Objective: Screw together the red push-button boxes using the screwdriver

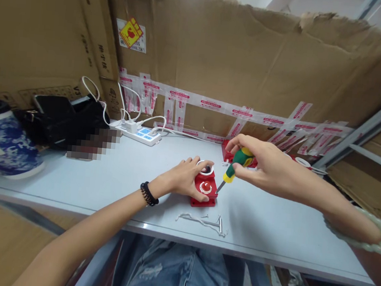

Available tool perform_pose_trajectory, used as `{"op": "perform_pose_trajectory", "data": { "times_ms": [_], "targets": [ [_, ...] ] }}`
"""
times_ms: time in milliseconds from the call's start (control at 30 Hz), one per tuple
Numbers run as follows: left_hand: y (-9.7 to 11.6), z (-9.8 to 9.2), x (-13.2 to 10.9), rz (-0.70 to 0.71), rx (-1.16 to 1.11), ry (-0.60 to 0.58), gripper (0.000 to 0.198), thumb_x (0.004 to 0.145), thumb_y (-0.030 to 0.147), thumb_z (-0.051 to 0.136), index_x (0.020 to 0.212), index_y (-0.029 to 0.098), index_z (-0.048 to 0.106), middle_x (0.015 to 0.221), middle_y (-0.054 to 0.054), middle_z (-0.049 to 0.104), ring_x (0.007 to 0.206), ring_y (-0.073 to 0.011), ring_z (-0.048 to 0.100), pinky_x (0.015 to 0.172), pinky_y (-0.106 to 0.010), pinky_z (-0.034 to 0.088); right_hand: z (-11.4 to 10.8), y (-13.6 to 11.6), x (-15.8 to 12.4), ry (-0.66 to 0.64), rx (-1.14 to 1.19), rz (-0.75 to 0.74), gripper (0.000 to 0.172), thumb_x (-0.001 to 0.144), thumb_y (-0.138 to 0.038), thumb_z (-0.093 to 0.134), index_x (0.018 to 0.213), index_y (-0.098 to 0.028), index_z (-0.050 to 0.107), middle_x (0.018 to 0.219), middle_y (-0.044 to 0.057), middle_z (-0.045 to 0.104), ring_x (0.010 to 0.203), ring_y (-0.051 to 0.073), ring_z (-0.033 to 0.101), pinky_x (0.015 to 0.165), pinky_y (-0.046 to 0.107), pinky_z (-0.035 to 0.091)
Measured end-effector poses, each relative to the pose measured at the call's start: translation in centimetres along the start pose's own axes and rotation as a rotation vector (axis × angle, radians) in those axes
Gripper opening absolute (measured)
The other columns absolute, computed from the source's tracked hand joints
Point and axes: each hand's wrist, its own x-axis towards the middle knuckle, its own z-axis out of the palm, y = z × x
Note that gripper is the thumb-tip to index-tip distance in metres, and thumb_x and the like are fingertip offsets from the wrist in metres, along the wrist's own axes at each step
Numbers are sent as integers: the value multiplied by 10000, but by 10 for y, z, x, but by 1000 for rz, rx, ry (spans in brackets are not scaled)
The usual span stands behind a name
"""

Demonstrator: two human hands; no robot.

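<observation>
A red block [199, 202] with a white ring and a round red centre lies on the table. My left hand [189, 177] grips its left side, fingers at the upper white ring [212, 168] and thumb along the front. In my right hand [251, 160] is a screwdriver [242, 158] with a green and yellow handle, its fingers closed round the grip. The screwdriver tilts down to the left, its tip at the block's right edge. Below the block lie several metal screws or pins [221, 224] and thin white strands.
More red parts [226, 152] sit behind my right hand. A white power strip [147, 138] with cables, a black bag [90, 117] and a large blue-white cup [8, 143] stand at the left. Cardboard [219, 51] walls the back; a metal frame [363, 128] rises at right.
</observation>
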Motion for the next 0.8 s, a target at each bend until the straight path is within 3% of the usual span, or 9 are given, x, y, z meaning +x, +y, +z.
{"op": "perform_pose_trajectory", "data": {
  "times_ms": [233,400,567,800],
  "targets": [
    [0,0,0,-3,10,2,924,563,678,654,1334,303,310,1082,-72,461,913,-295,506,841,-458,417,2,-1,0,7,-62,115,206,842,-381,451,946,-211,505,803,23,640,700,165,549,610,284,377],
    [0,0,0,7,12,1,925,566,683,649,1337,301,309,1077,-75,456,907,-298,503,835,-462,423,1,0,-1,-14,5,39,231,791,-332,526,992,-223,492,857,10,638,722,148,552,628,267,389],
    [0,0,-1,0,30,2,938,566,684,650,1340,280,307,1055,-75,456,893,-300,504,825,-466,429,4,-1,1,12,-33,99,192,818,-376,500,925,-218,485,753,7,610,656,151,519,581,272,373],
    [-1,1,-1,9,13,15,913,573,674,654,1334,310,304,1073,-70,462,895,-287,505,831,-453,423,6,-2,1,15,108,60,186,776,-299,535,928,-226,457,811,-1,621,683,139,533,599,264,398]
  ]
}}
